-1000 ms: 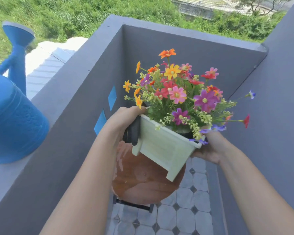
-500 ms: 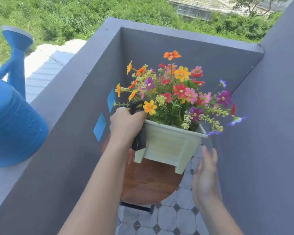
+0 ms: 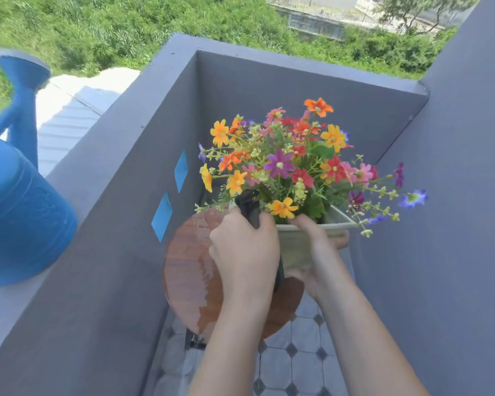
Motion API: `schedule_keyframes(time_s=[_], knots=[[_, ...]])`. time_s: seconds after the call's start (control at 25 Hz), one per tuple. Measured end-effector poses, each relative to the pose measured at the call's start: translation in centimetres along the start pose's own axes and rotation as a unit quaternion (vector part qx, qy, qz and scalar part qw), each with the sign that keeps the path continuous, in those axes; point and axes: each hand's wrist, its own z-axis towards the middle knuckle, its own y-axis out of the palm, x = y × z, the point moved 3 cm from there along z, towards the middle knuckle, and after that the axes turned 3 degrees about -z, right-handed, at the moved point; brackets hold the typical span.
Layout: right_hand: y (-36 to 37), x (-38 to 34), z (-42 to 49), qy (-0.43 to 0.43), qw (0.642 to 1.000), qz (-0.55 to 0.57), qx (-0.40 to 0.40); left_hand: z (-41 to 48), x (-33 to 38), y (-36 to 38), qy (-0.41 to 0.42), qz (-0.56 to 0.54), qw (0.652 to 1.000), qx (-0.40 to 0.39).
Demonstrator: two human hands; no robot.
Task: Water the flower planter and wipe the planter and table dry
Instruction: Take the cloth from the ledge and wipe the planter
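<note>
A pale green planter (image 3: 293, 244) full of colourful flowers (image 3: 292, 167) is over the right part of a round brown table (image 3: 189, 270), whose top shines wet. My left hand (image 3: 245, 250) holds a black cloth (image 3: 249, 208) pressed against the planter's left side. My right hand (image 3: 317, 252) grips the planter's near side, thumb at the rim. The planter's feet are hidden, so I cannot tell whether it rests on the table.
A blue watering can (image 3: 17, 207) stands on the grey ledge (image 3: 103, 155) at the left. Grey walls close in the table on three sides. Two blue diamond marks (image 3: 180, 170) are on the left wall. Tiled floor (image 3: 297, 364) lies below.
The planter came down and levelled over the table. My right hand let go, then took hold of its near side. My left hand stayed on the cloth and planter.
</note>
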Motion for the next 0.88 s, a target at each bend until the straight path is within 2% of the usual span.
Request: schedule_keyframes(time_s=[0.2, 0.36, 0.48, 0.6, 0.76, 0.88], knots=[[0.1, -0.5, 0.2, 0.012, 0.999, 0.029, -0.008, 0.9, 0.0, 1.1, 0.015, 0.015, 1.0, -0.02], [-0.6, -0.4, 0.4, 0.038, 0.998, 0.034, -0.031, 6.0, -1.9, 2.4, -0.083, -0.039, 0.995, -0.046], [-0.5, -0.8, -0.1, 0.064, 0.993, 0.079, -0.065, 7.4, -3.0, 2.7, -0.124, -0.027, 0.989, -0.08], [-0.3, -1.3, -0.1, 0.068, 0.995, 0.074, -0.02, 4.0, -3.1, 2.2, -0.122, -0.069, 0.988, -0.067], [-0.2, -1.7, -0.7, 0.078, 0.993, 0.089, 0.008, 1.2, -2.3, 1.8, -0.081, -0.059, 0.994, -0.047], [0.4, -1.8, -1.2, 0.075, 0.993, 0.09, 0.016, 2.6, -3.1, 2.4, -0.108, -0.062, 0.991, -0.046]])
